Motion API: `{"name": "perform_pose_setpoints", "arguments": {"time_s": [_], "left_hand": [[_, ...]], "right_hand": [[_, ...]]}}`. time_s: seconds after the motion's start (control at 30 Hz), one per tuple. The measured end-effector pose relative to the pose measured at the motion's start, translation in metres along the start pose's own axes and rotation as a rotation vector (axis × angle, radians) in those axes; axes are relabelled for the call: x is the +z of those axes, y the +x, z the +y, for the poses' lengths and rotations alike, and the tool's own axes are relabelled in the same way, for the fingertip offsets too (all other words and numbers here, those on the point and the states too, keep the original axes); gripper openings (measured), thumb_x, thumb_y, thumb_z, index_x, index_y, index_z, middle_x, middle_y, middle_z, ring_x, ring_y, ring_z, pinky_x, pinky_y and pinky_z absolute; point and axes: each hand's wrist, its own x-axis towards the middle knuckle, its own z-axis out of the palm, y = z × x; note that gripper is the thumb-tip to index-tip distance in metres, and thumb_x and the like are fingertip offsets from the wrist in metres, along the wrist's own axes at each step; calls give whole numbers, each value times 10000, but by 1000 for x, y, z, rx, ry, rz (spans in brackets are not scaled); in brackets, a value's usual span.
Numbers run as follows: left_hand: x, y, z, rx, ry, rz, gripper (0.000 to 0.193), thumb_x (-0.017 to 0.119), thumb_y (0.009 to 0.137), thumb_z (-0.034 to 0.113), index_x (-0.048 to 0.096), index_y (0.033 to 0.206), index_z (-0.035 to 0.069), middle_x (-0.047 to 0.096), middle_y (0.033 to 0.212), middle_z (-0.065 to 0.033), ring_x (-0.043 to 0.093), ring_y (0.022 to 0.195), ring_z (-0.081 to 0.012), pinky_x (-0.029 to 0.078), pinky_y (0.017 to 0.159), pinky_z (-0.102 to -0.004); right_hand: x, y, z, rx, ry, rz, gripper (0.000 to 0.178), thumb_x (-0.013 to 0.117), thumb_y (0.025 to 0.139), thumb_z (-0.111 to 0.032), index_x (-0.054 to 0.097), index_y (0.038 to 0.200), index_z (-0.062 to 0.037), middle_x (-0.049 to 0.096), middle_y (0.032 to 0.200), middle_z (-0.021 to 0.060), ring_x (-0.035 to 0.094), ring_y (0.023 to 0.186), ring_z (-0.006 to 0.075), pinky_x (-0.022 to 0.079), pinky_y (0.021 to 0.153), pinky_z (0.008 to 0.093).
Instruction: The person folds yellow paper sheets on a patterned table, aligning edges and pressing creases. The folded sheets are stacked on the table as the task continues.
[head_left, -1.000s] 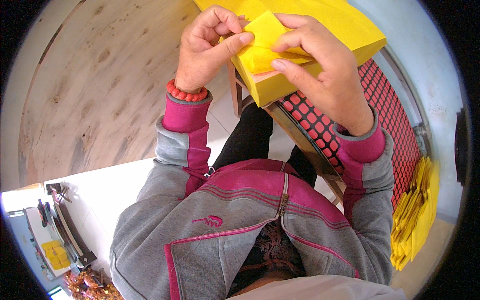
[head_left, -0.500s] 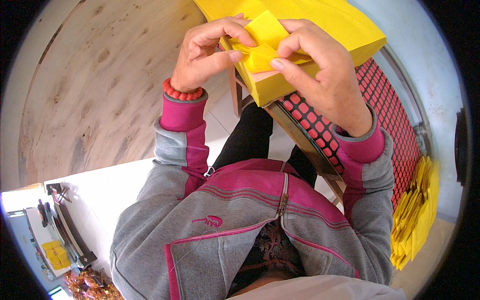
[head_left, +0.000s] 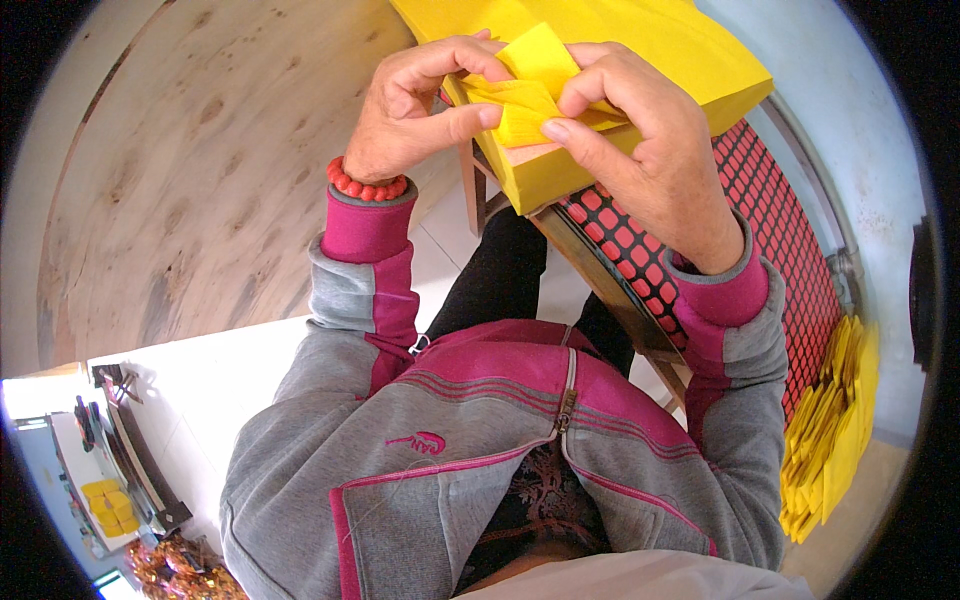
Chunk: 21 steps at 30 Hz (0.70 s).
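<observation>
With 12 o'clock straight ahead of the wearer, a pale wooden board (head_left: pixel 180 190) occupies 10. Next, the left hand (head_left: pixel 405 110) sets its index finger against a folded yellow piece (head_left: pixel 528 108); I cannot tell whether its thumb grips. The piece sits at 12, between both hands, over the near end of a yellow block (head_left: pixel 690 50). It lies at 3 from the left fingers and at 9 from the right, the right being nearer. Its flap points to 12; the visible long axis runs roughly 12 to 6, sides partly hidden. The right hand (head_left: pixel 645 130) pinches it, thumb against index finger. At 4: stacked yellow pieces (head_left: pixel 830 430).
</observation>
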Motion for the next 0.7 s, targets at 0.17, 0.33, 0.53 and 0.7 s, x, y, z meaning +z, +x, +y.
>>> {"name": "perform_pose_setpoints", "arguments": {"time_s": [0.17, 0.33, 0.53, 0.7], "left_hand": [[1, 0, 2, -6, 14, 5, 209, 759, 824, 79, 686, 1017, 44, 695, 1005, -21, 607, 1071, -155, 391, 1085, -347], [3, 0, 3, -26, 1, 25, 224, 751, 824, 61, 677, 1033, 34, 687, 1032, -28, 603, 1074, -151, 405, 1068, -339], [10, -1, 6, -137, -124, 103, 299, 731, 802, 26, 645, 1089, 11, 654, 1115, -69, 536, 1266, -231, 301, 1160, -397], [2, -2, 4, -88, -3, 9, 250, 737, 809, 15, 663, 1047, 27, 658, 1094, -64, 540, 1261, -234, 316, 1148, -394]], "right_hand": [[0, -1, -2, 34, 19, 2, 183, 717, 817, -72, 573, 910, -9, 610, 965, 174, 623, 904, 366, 495, 784, 391], [-1, -1, -3, 74, 21, -32, 134, 690, 853, -30, 572, 913, -13, 632, 1070, 153, 625, 922, 246, 478, 833, 295], [-1, -1, -5, 58, 11, -19, 135, 692, 848, -28, 575, 910, -6, 632, 1052, 154, 622, 890, 245, 477, 816, 296], [1, -1, -4, 60, 13, 0, 190, 721, 809, -52, 574, 922, -11, 616, 1003, 178, 619, 903, 365, 495, 784, 385]]}}
